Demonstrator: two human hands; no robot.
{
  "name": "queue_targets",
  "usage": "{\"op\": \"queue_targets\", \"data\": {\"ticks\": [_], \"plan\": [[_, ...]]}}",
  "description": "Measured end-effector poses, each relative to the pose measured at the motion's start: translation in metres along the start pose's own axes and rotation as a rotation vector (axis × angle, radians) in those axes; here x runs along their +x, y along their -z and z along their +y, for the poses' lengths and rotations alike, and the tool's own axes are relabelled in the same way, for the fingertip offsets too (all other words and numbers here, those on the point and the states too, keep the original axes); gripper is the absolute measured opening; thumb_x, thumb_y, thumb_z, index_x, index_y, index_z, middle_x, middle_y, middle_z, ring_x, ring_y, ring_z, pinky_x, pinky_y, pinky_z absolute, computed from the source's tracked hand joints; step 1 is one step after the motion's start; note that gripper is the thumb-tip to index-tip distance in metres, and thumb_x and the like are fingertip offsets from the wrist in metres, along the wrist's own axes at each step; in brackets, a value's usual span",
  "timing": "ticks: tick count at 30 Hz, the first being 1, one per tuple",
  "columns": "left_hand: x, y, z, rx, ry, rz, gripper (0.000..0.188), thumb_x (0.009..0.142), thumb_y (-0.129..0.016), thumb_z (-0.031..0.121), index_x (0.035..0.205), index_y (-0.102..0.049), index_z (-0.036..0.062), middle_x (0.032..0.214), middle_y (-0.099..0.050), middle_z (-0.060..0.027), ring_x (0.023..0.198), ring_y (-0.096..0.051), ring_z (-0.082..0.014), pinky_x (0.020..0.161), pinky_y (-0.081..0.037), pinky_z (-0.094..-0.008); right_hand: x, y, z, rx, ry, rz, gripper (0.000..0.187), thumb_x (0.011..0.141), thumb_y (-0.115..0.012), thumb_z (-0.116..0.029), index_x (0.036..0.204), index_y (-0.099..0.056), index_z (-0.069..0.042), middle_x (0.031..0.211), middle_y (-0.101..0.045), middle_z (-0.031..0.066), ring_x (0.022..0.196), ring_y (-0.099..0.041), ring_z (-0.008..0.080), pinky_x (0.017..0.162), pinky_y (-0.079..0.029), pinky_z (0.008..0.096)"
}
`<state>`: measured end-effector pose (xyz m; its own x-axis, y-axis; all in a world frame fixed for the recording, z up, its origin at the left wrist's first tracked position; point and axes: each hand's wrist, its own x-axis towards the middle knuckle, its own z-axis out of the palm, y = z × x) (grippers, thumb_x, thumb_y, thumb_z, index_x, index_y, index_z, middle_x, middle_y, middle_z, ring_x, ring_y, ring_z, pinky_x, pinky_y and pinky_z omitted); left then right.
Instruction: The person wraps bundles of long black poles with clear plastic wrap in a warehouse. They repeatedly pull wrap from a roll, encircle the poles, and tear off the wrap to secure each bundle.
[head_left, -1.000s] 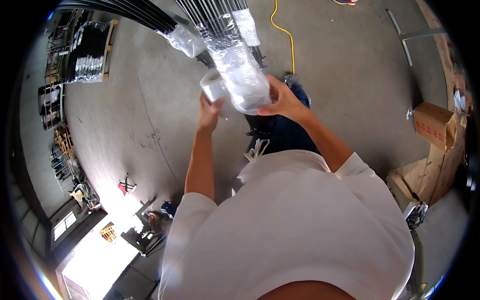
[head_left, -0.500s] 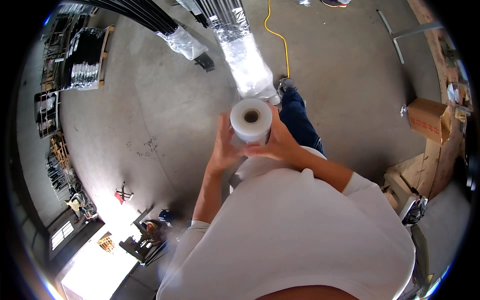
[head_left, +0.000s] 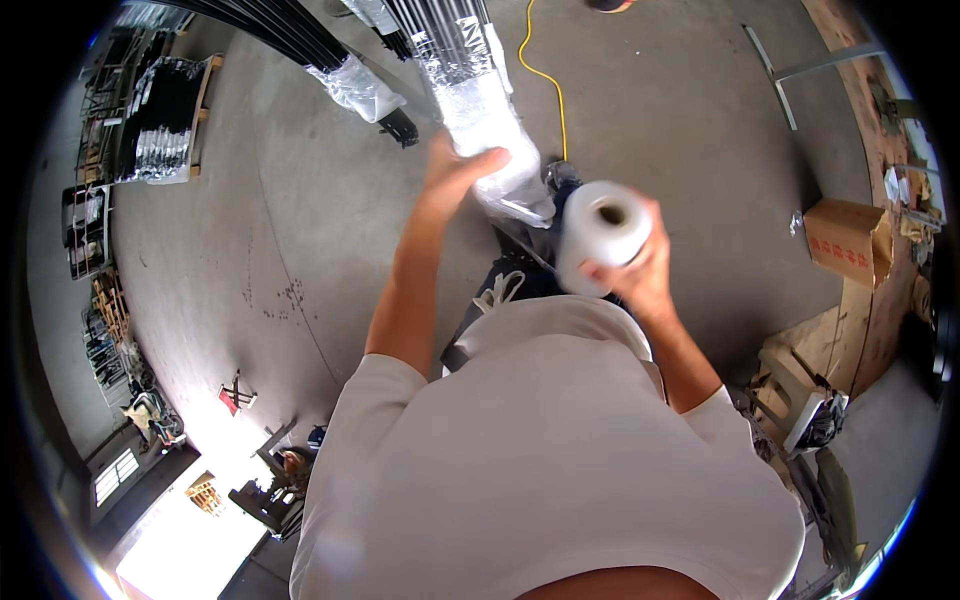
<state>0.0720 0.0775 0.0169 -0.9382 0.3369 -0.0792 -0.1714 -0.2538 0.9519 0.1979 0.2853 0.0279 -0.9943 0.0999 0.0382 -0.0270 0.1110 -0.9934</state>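
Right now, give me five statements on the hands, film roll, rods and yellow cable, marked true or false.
1. The right hand holds the stretch-film roll. True.
2. The left hand grips the film-wrapped bundle of black rods. True.
3. Both hands are on the roll. False: only the right is.
4. The yellow cable lies on the concrete floor. True.
5. That cable is left of the gripped bundle. False: it is to its right.

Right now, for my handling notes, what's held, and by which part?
The right grip holds the film roll around its side. The left grip has its thumb on the wrapped bundle; fingers hidden, hold unclear.
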Motion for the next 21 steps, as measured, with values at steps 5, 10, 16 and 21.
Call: {"op": "queue_targets", "data": {"ticks": [5, 10, 16, 21], "plan": [[0.001, -0.001, -0.002, 0.002, 0.045, -0.02, 0.048, 0.065, -0.068, 0.009, 0.108, -0.05, -0.0041, 0.097, -0.058, -0.0095, 0.088, -0.056, -0.0172, 0.08, -0.042, -0.0291, 0.069, 0.023, 0.094, 0.259, -0.352, 0.02, 0.061, 0.059, -0.074, -0.021, 0.109, -0.048, 0.002, 0.093, -0.058, 0.0124, 0.085, -0.057, 0.0206, 0.077, -0.045, 0.0311], [-0.008, -0.015, 0.012, -0.012, 0.022, -0.01, 0.044, 0.072, -0.062, 0.014, 0.109, -0.049, -0.0045, 0.099, -0.058, -0.0107, 0.091, -0.056, -0.018, 0.081, -0.042, -0.0297, 0.119, -0.075, 0.122, 0.607, -0.41, -0.583, 0.049, 0.07, -0.061, -0.02, 0.115, -0.049, -0.004, 0.103, -0.056, 0.0086, 0.096, -0.052, 0.0184, 0.084, -0.038, 0.0273], [-0.026, 0.022, 0.016, 0.847, -0.112, 0.013, 0.059, 0.078, -0.057, 0.029, 0.122, -0.035, -0.0023, 0.127, -0.036, -0.02, 0.117, -0.036, -0.0286, 0.095, -0.029, -0.0403, 0.114, -0.143, 0.123, 0.926, -0.648, -0.816, 0.045, 0.078, -0.053, -0.028, 0.116, -0.048, -0.006, 0.105, -0.055, 0.0072, 0.095, -0.051, 0.0167, 0.081, -0.039, 0.0264], [-0.083, 0.026, -0.025, 1.045, -0.097, 0.598, 0.082, 0.068, -0.071, 0.024, 0.129, -0.023, -0.0027, 0.129, -0.026, -0.0255, 0.125, -0.02, -0.0347, 0.102, -0.015, -0.0453, 0.114, -0.139, 0.126, 0.931, -0.709, -0.81, 0.044, 0.079, -0.05, -0.031, 0.115, -0.049, -0.007, 0.105, -0.055, 0.0063, 0.093, -0.051, 0.0162, 0.079, -0.039, 0.0262]]}}
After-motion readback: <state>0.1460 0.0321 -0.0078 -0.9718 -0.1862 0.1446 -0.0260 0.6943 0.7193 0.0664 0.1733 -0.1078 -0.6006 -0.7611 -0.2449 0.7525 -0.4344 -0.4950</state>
